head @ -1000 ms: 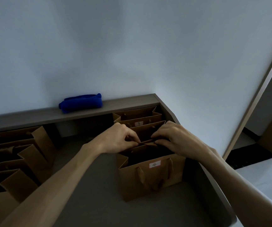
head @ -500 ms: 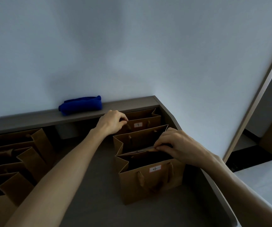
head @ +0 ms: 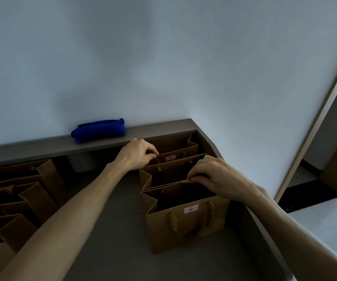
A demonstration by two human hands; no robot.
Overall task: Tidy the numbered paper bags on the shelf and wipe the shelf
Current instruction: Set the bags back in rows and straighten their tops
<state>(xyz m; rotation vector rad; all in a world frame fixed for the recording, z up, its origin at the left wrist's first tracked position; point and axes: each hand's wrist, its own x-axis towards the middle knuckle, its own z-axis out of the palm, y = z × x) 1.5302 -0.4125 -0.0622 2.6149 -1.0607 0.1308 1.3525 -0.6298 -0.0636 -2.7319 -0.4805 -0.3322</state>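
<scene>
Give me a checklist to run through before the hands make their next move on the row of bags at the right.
1. Left hand grips the rim of the back bag: ok.
2. Right hand pinches the paper edges where the middle bag meets the bag marked 4: ok.
3. Bag marked 4 stands upright with its label facing the camera: ok.
4. Middle bag's number readable: cannot tell, its front is hidden.
5. Blue cloth ready on the upper ledge, untouched: ok.
6. Bags at the left set in a neat row: not ok, they lean at differing angles.

Both hands (head: 141,154) on paper bags (head: 185,226)
</scene>
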